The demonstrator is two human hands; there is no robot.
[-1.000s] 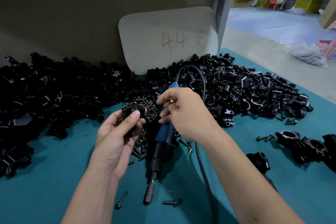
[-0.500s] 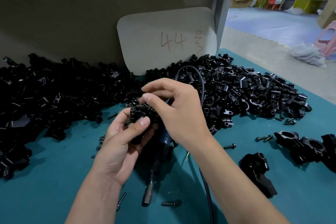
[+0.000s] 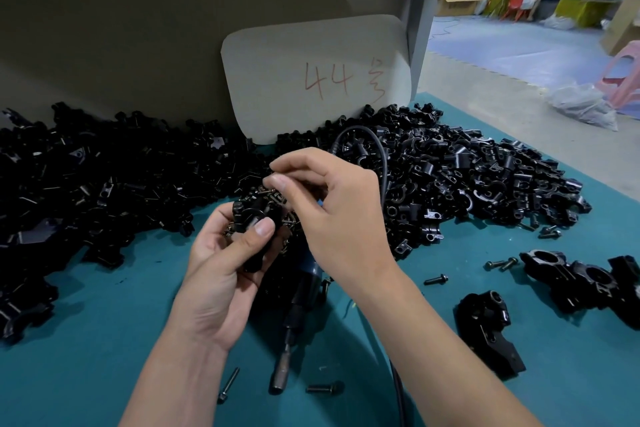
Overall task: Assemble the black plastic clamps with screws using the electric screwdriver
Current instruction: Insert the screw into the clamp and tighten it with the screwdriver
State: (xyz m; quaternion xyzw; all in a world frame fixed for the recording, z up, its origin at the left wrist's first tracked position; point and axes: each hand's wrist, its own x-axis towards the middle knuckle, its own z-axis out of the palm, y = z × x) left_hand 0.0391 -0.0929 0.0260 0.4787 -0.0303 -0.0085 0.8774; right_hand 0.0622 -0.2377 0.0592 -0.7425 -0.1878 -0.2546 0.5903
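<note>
1. Black plastic clamp (image 3: 254, 215): held above the teal table (image 3: 104, 322), lower half hidden in the left hand (image 3: 221, 274), thumb across its face.
2. Right hand (image 3: 332, 215): thumb and forefinger pinched close above the clamp; whether they pinch a screw cannot be made out.
3. Electric screwdriver (image 3: 301, 302): lying under both hands, body mostly covered, bit end showing.
4. Clamp heaps (image 3: 467, 177): behind, left heap cut off.

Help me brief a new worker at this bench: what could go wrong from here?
The right hand pinches at small dark screws above the black plastic clamp gripped by the left hand; a dropped screw could vanish among the piles. The blue electric screwdriver lies under both wrists with its grey cord looping behind, so a sleeve or arm might snag it.
</note>
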